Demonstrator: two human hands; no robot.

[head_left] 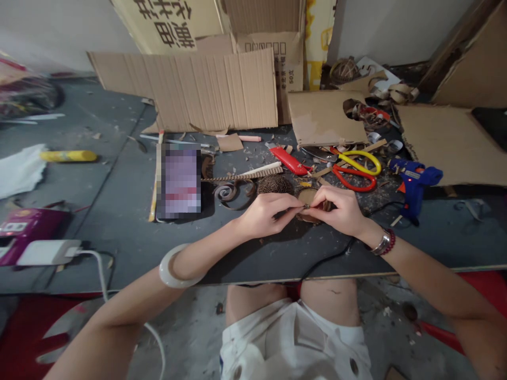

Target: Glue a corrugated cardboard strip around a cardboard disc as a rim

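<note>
My left hand (267, 215) and my right hand (336, 210) meet over the dark table, their fingertips pinching a small brown strip of cardboard (306, 207). Just beyond and below my fingers lies a round corrugated cardboard piece (307, 198), partly hidden. A dome of coiled cardboard (275, 184) sits next to my left fingers. Further left lie cardboard scroll curls (232, 192) and a comb-like fringed strip (261, 171). A white bangle (178, 265) circles my left wrist; a watch and red beads (383, 242) circle my right.
Red-handled scissors (354, 178), yellow-handled scissors (361, 162), a red utility knife (288, 160) and a blue hot glue gun (414, 182) lie beyond my right hand. A pixelated phone (178, 181) lies left. Cardboard sheets (206, 89) stand behind, and scraps litter the table.
</note>
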